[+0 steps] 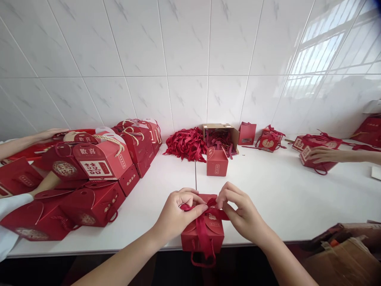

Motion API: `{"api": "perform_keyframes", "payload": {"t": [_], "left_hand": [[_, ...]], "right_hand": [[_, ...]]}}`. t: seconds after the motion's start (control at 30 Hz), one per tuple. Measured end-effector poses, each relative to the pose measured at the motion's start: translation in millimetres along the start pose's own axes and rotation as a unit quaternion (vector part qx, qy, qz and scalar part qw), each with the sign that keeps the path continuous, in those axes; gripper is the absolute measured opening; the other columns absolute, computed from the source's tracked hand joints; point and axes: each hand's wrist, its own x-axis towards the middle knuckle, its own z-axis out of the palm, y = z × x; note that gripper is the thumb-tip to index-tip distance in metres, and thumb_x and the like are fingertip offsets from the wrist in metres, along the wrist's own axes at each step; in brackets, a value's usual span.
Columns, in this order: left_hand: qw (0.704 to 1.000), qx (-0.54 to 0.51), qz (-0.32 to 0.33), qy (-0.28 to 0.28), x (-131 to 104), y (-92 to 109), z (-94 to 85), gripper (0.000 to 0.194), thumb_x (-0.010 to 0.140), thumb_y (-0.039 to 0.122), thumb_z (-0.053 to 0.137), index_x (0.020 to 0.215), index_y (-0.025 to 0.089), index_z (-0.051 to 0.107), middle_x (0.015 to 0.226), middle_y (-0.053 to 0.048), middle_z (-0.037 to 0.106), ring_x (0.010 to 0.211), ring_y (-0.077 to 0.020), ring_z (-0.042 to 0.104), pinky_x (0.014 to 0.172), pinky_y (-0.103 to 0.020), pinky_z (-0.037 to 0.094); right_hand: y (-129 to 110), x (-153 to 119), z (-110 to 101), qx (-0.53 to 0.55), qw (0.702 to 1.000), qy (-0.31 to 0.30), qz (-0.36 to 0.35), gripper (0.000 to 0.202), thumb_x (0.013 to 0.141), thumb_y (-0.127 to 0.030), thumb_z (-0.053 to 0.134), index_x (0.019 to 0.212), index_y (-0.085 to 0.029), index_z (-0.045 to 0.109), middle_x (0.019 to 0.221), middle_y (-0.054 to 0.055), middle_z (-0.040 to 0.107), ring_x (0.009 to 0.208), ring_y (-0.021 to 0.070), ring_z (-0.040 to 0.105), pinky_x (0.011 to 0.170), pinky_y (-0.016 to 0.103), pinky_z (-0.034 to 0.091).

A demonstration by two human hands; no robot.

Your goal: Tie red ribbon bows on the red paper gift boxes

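Observation:
A red gift box (186, 240) stands at the table's front edge, with a cord handle hanging down its near side. A dark red ribbon (203, 234) runs over its lid and forms a loop or knot on top. My left hand (180, 212) pinches the ribbon between thumb and fingers at the left of the knot. From the right, my right hand (238, 210) closes its fingertips on the ribbon beside the knot. Just beyond stands a smaller red box (217, 165), upright and apart from both hands.
Stacked red gift boxes (101, 198) fill the left, where another person's arms (44, 137) reach in. At the back lie a ribbon pile (187, 143) and an open carton (235, 137) of ribbons. Another person's hand (323, 154) touches a box at right. Cardboard (345, 262) sits front right.

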Motion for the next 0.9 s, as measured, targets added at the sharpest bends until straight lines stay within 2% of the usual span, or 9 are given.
{"api": "perform_keyframes", "payload": {"t": [0.1, 0.2, 0.27, 0.37, 0.43, 0.53, 0.63, 0.77, 0.9], "left_hand": [[0.999, 0.008, 0.021, 0.025, -1.5, -6.1, -1.7, 0.052, 0.074, 0.024, 0.063, 0.052, 0.022, 0.016, 0.077, -0.005, 0.073, 0.103, -0.0243, 0.061, 0.085, -0.036, 0.046], [0.999, 0.0, 0.015, 0.041, -2.9, -11.0, -7.2, 0.051, 0.074, 0.024, 0.063, 0.052, 0.022, 0.017, 0.076, -0.006, 0.072, 0.103, -0.0254, 0.061, 0.084, -0.036, 0.048], [0.999, -0.005, 0.01, 0.043, -2.8, -11.6, -8.8, 0.051, 0.074, 0.025, 0.064, 0.052, 0.022, 0.017, 0.078, -0.006, 0.073, 0.105, -0.0257, 0.061, 0.086, -0.037, 0.047], [1.0, -0.01, 0.01, 0.028, -0.4, -9.2, -4.8, 0.052, 0.073, 0.026, 0.065, 0.052, 0.022, 0.018, 0.08, -0.006, 0.074, 0.107, -0.0251, 0.06, 0.088, -0.037, 0.047], [1.0, -0.023, 0.007, 0.007, 2.0, -7.4, -0.4, 0.052, 0.073, 0.026, 0.066, 0.052, 0.022, 0.018, 0.081, -0.006, 0.074, 0.109, -0.0249, 0.06, 0.089, -0.036, 0.047], [0.999, -0.037, 0.007, -0.02, 5.2, -5.3, 3.0, 0.052, 0.073, 0.029, 0.067, 0.053, 0.023, 0.019, 0.08, -0.006, 0.073, 0.111, -0.0253, 0.06, 0.089, -0.035, 0.048], [0.999, -0.029, -0.005, -0.04, 6.9, -2.2, 1.0, 0.048, 0.072, 0.032, 0.07, 0.051, 0.022, 0.029, 0.084, -0.007, 0.073, 0.11, -0.0266, 0.061, 0.09, -0.036, 0.048], [0.998, -0.027, -0.028, -0.052, 6.5, 3.3, -1.2, 0.039, 0.078, 0.037, 0.064, 0.05, 0.021, 0.043, 0.078, -0.007, 0.072, 0.113, -0.0274, 0.059, 0.089, -0.035, 0.047], [0.998, -0.046, -0.027, -0.036, 4.4, 4.0, 2.5, 0.047, 0.076, 0.031, 0.067, 0.049, 0.022, 0.029, 0.071, -0.005, 0.07, 0.114, -0.0266, 0.059, 0.089, -0.034, 0.046]], "right_hand": [[9.5, -1.7, -10.4, -0.045, 0.992, 0.117, -0.009, 0.023, 0.081, -0.002, 0.044, 0.064, -0.019, 0.044, 0.074, 0.0, 0.045, 0.069, 0.0131, 0.047, 0.059, 0.024, 0.039], [15.7, -4.0, -28.2, -0.049, 0.974, 0.221, 0.024, 0.02, 0.087, -0.015, 0.05, 0.069, -0.02, 0.046, 0.072, -0.001, 0.044, 0.066, 0.0125, 0.045, 0.062, 0.025, 0.041], [13.6, -4.2, -34.7, -0.01, 0.979, 0.195, 0.06, 0.006, 0.091, -0.025, 0.05, 0.087, -0.021, 0.052, 0.079, 0.001, 0.049, 0.07, 0.0134, 0.049, 0.063, 0.026, 0.043], [3.3, -0.1, -28.9, -0.011, 0.994, 0.063, 0.09, 0.023, 0.092, -0.036, 0.051, 0.111, -0.022, 0.054, 0.095, 0.005, 0.054, 0.081, 0.0152, 0.054, 0.067, 0.027, 0.047], [-3.1, 4.5, -19.5, -0.052, 0.993, -0.023, 0.104, 0.023, 0.09, -0.039, 0.055, 0.103, -0.021, 0.058, 0.094, 0.005, 0.054, 0.079, 0.0149, 0.054, 0.066, 0.027, 0.046], [-6.6, 10.4, -10.2, -0.105, 0.985, -0.092, 0.1, 0.026, 0.091, -0.038, 0.054, 0.075, -0.018, 0.056, 0.08, 0.001, 0.052, 0.069, 0.0122, 0.05, 0.063, 0.025, 0.043], [-5.2, 12.9, -10.3, -0.113, 0.985, -0.102, 0.078, 0.033, 0.094, -0.034, 0.048, 0.066, -0.017, 0.052, 0.071, -0.001, 0.05, 0.063, 0.0107, 0.046, 0.06, 0.024, 0.039], [-3.2, 11.8, -12.4, -0.095, 0.992, -0.062, 0.059, 0.033, 0.093, -0.035, 0.052, 0.064, -0.018, 0.051, 0.063, -0.002, 0.049, 0.061, 0.0112, 0.044, 0.057, 0.023, 0.036], [0.4, 8.7, -10.1, -0.093, 0.994, -0.021, 0.049, 0.032, 0.091, -0.033, 0.053, 0.063, -0.018, 0.051, 0.064, -0.001, 0.051, 0.061, 0.012, 0.045, 0.058, 0.024, 0.037]]}}
